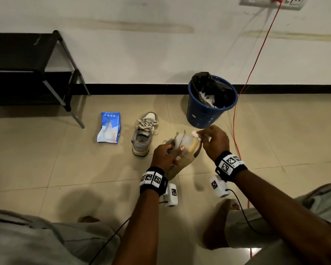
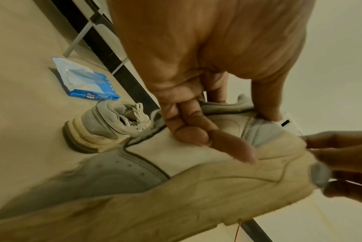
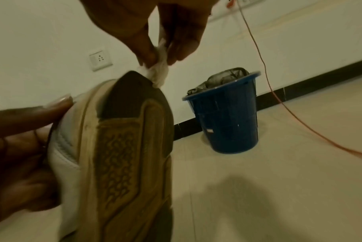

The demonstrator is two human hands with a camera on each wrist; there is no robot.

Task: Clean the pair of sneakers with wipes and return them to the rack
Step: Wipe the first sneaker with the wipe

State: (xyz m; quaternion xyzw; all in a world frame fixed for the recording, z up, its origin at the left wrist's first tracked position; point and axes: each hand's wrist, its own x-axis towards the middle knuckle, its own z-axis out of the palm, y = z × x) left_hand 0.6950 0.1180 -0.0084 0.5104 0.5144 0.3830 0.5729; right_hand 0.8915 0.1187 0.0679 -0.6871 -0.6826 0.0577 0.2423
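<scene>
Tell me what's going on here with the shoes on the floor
A person sitting on the floor is cleaning a sneaker. The left hand grips the held sneaker by its collar, sole turned outward, while the right hand pinches a crumpled wipe against the heel end of the sole. The other sneaker sits on the floor beside the wipes pack. A blue bin stands nearby, and the black rack holds no shoes.
</scene>
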